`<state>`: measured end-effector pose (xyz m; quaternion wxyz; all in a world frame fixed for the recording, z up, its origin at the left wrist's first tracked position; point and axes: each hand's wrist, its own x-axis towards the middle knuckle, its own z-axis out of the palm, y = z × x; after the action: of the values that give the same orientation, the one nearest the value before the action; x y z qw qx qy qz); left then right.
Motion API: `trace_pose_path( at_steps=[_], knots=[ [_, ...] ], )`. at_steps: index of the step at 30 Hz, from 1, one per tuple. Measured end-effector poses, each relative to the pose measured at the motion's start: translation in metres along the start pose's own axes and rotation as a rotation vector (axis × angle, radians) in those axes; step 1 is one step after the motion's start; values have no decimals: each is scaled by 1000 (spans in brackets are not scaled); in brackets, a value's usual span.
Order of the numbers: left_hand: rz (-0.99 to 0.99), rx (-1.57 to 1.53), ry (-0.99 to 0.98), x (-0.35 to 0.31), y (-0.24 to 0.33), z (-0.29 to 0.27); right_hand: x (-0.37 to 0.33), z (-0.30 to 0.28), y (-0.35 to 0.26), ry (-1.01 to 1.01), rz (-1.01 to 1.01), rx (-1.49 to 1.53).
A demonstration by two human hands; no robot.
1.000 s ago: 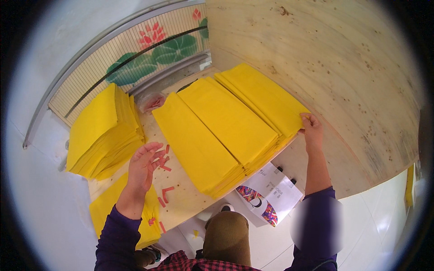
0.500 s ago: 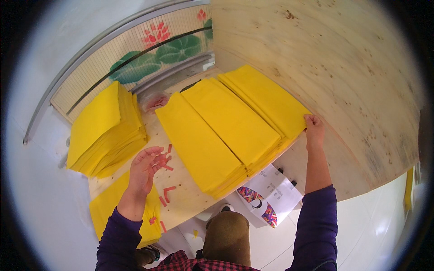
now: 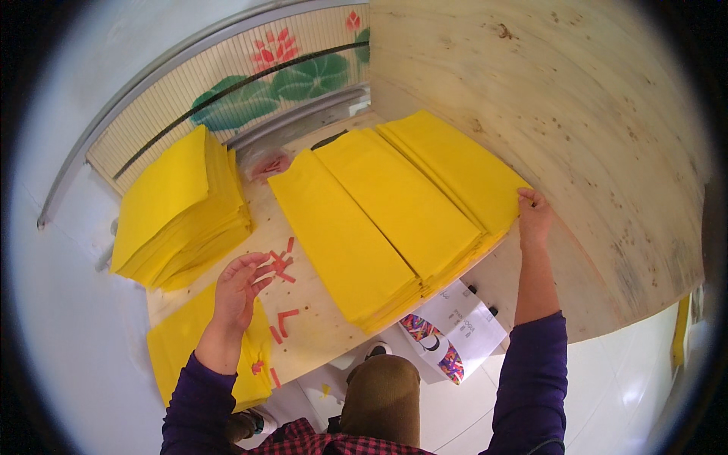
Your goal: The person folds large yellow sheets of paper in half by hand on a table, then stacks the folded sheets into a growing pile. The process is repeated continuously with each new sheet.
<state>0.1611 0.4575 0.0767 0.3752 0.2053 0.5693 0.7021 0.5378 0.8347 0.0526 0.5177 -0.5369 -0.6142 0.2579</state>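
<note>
Folded yellow cloth sheets lie in three long overlapping stacks across the middle of the table. My right hand (image 3: pixel 535 216) pinches the near right corner of the rightmost yellow stack (image 3: pixel 455 163), thumb and fingers closed on its edge. Beside it are the middle yellow stack (image 3: pixel 398 201) and the left yellow stack (image 3: pixel 341 239). My left hand (image 3: pixel 239 292) hovers over the table's left part, fingers curved and apart, with nothing visible in them. Close to its fingertips lie several short red strips (image 3: pixel 282 265). Below that hand, a lower yellow pile (image 3: pixel 197 353) is partly covered by my forearm.
A tall yellow pile (image 3: pixel 163 212) stands at the far left. Behind the stacks sits a clear plastic bag (image 3: pixel 269 163) with red pieces. A wooden panel (image 3: pixel 576 114) rises at the right. Under the table's front edge is a white printed box or bag (image 3: pixel 462 326).
The whole view has shifted slightly, so the stacks appear a little farther right. My left fingers look more spread beside the red strips. The right hand stays on the same corner.
</note>
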Motion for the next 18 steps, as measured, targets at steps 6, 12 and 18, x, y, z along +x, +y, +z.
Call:
trace_pose_path(
  at_steps=[6,12,18],
  knots=[
    [-6,-4,12,-1,-2,-7,-2,3,-8,-16,-39,-41],
    [0,-10,-24,-6,-4,-12,6,12,2,-52,-69,-120],
    [-30,-28,25,-22,-4,-21,14,2,20,-151,-8,-102]
  ],
)
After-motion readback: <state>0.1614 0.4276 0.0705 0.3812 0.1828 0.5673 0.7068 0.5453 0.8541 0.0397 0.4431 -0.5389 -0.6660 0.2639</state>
